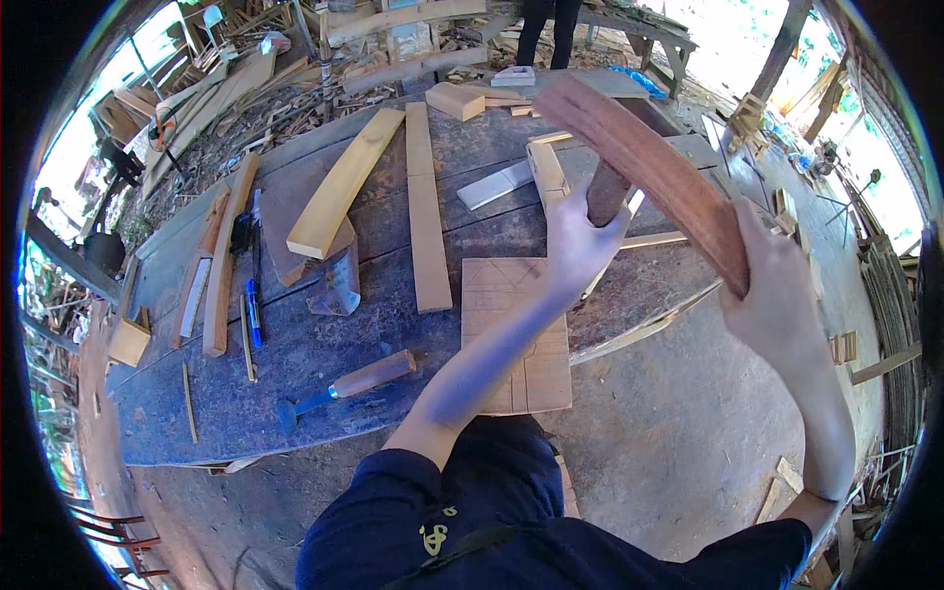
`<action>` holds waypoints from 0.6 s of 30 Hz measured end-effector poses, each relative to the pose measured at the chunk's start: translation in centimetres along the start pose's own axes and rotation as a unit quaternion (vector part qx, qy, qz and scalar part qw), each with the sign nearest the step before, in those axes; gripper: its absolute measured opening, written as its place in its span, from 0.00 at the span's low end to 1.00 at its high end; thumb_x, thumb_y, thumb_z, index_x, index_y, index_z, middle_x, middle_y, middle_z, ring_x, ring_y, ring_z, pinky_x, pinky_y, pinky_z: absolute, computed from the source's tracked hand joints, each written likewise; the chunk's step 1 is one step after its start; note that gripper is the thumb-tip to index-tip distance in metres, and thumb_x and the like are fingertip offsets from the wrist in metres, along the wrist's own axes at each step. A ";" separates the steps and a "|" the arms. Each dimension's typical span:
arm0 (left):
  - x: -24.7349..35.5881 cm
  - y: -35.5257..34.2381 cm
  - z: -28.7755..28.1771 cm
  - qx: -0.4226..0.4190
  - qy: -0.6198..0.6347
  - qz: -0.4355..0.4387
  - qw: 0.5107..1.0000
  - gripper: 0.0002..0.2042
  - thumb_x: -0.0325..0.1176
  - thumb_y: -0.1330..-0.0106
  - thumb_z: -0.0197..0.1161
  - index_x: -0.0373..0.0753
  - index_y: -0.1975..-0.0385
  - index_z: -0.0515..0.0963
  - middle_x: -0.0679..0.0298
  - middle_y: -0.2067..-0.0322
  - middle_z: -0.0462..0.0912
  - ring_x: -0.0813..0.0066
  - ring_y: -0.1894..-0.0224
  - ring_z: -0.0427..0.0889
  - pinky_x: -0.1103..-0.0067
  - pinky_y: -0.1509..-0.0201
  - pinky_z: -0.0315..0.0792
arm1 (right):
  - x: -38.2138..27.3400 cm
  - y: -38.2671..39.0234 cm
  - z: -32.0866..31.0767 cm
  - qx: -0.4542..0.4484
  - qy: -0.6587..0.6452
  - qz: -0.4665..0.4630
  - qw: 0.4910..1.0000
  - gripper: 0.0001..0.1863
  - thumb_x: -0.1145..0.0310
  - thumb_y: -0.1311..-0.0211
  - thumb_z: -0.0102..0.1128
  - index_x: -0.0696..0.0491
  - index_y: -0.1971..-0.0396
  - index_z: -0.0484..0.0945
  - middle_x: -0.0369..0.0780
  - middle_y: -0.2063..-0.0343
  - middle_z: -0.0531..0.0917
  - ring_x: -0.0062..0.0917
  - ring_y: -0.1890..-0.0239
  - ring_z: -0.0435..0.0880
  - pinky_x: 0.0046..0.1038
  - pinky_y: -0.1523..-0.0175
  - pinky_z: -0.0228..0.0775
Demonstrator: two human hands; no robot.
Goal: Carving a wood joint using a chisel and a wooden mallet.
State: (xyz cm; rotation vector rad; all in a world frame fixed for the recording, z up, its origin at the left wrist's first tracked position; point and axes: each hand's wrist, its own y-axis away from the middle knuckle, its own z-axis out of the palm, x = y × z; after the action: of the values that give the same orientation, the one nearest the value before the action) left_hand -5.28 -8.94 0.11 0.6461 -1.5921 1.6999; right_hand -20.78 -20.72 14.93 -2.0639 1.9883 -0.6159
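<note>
My right hand (772, 290) grips the lower end of a long, curved reddish-brown wooden piece (659, 172), held slanting above the bench. My left hand (582, 236) is closed round a shorter dark brown wooden piece (607, 195) under the long one; whether the two pieces are joined I cannot tell. Beneath my left arm lies a square board (506, 393) with pencilled lines. Just beyond my left hand is a pale wooden block (546, 167), partly hidden, beside a silvery strip (497, 185).
The dark workbench (197, 413) holds a chisel (374, 374), a blue marker (253, 310), light planks (344, 182), a narrow board (428, 216) and other offcuts. A person in dark trousers (551, 29) stands behind it. Scrap timber (226, 79) is piled at the back left.
</note>
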 end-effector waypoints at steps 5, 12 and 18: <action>-0.3 0.0 -0.2 0.013 -0.012 0.012 1.000 0.05 0.26 0.42 0.65 0.32 0.75 0.76 0.65 0.86 0.75 0.86 0.82 0.73 0.81 0.75 0.69 | 0.9 -1.2 -1.3 0.124 -0.018 0.060 0.990 0.32 0.81 0.60 0.58 0.58 0.46 0.70 0.54 0.66 0.82 0.51 0.62 0.83 0.43 0.56 0.76; -0.4 -0.3 -0.2 -0.001 -0.004 0.013 1.000 0.05 0.27 0.42 0.65 0.32 0.74 0.76 0.66 0.86 0.75 0.87 0.82 0.71 0.81 0.75 0.69 | -0.8 -0.7 0.0 -0.004 -0.049 0.016 0.999 0.33 0.80 0.57 0.59 0.58 0.43 0.70 0.56 0.67 0.81 0.52 0.61 0.82 0.44 0.56 0.74; -0.3 0.0 -0.3 -0.001 -0.001 0.003 1.000 0.05 0.26 0.42 0.64 0.32 0.73 0.76 0.66 0.86 0.74 0.88 0.81 0.70 0.81 0.75 0.68 | 0.8 -1.6 -0.6 0.100 -0.006 0.049 0.994 0.33 0.80 0.58 0.61 0.55 0.44 0.70 0.55 0.68 0.81 0.51 0.62 0.82 0.45 0.57 0.74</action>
State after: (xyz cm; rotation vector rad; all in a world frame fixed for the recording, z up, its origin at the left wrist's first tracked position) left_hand -5.05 -8.65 -0.11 0.6433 -1.5980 1.7022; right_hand -19.65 -21.34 16.28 -1.8368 1.9215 -0.7465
